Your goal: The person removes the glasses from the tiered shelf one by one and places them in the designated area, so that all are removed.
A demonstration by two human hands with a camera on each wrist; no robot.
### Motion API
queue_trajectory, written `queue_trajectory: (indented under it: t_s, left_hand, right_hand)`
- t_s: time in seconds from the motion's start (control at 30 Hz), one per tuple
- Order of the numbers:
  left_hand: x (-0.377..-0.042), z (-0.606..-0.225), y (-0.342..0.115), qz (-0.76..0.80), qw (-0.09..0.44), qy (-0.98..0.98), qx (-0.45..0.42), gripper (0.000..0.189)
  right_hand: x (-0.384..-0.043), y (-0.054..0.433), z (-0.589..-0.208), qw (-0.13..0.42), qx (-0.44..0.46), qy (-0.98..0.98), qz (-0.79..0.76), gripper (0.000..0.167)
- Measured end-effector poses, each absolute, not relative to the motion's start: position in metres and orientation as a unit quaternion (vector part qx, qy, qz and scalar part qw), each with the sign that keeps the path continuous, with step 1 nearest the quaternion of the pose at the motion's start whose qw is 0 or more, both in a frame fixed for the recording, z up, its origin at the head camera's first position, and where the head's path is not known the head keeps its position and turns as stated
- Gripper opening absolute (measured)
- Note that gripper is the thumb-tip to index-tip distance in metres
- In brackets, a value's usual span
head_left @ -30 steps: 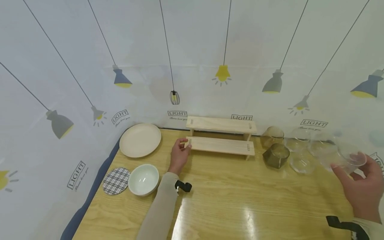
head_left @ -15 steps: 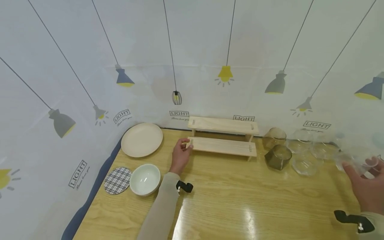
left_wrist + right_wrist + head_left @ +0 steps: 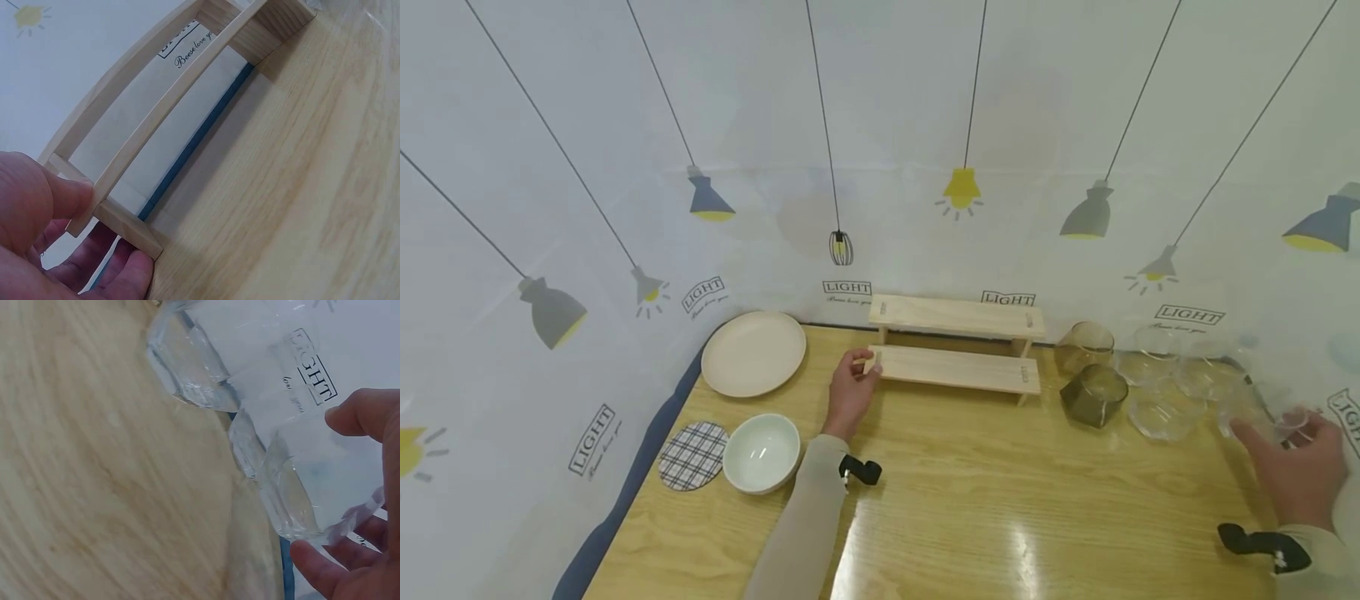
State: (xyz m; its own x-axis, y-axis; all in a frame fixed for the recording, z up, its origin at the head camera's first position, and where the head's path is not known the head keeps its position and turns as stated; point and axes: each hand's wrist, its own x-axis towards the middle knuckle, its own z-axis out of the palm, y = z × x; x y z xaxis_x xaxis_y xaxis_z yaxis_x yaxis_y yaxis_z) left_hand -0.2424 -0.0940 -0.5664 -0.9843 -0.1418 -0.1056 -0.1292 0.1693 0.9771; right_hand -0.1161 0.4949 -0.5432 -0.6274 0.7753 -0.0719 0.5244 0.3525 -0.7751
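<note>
My left hand [image 3: 850, 396] grips the left end of the two-step wooden riser [image 3: 955, 369]. Its thumb lies on the lower board, and the fingers curl by the leg below, as the left wrist view shows. At the table's back right corner, my right hand [image 3: 1296, 467] holds a clear faceted glass [image 3: 290, 494] between thumb and fingers. This glass is close to the back edge, next to other clear glasses [image 3: 194, 369]. Two brown-tinted glasses, one amber [image 3: 1084, 346] and one smoky [image 3: 1093, 398], stand between the riser and the clear ones.
On the left are a beige oval plate [image 3: 752, 354], a pale green bowl [image 3: 762, 454] and a plaid round mat [image 3: 692, 456] beside the bowl. A wall sheet printed with lamps [image 3: 895, 167] rises right behind the wooden table [image 3: 1000, 500].
My right hand went right with the clear glass, then came back left and lower beside the other glasses. My left hand stays on the riser. The head view shifted slightly.
</note>
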Motion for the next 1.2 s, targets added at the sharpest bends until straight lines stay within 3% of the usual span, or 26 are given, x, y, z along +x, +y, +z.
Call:
queue_trajectory:
  t_s: [0.1, 0.23, 0.3, 0.47, 1.0, 1.2]
  left_hand:
    - [-0.242, -0.566, -0.093, -0.640, 0.005, -0.763, 0.087, 0.027]
    - [-0.243, -0.566, -0.091, -0.640, 0.009, -0.763, 0.087, 0.027]
    - [-0.243, -0.565, -0.090, -0.642, 0.009, -0.762, 0.088, 0.027]
    - [-0.242, -0.565, -0.089, -0.643, 0.008, -0.760, 0.090, 0.027]
    - [-0.241, -0.566, -0.092, -0.643, 0.011, -0.760, 0.092, 0.028]
    - [-0.241, -0.564, -0.093, -0.647, 0.010, -0.757, 0.090, 0.029]
  right_hand:
    - [-0.116, 0.497, -0.547, 0.126, -0.399, -0.819, 0.393, 0.051]
    - [-0.115, 0.494, -0.548, 0.106, -0.399, -0.826, 0.384, 0.070]
    - [-0.114, 0.491, -0.548, 0.103, -0.404, -0.824, 0.385, 0.070]
    - [-0.112, 0.489, -0.549, 0.108, -0.410, -0.817, 0.390, 0.052]
    - [-0.110, 0.494, -0.555, 0.094, -0.399, -0.809, 0.421, 0.060]
    - [-0.106, 0.490, -0.548, 0.090, -0.391, -0.819, 0.411, 0.083]
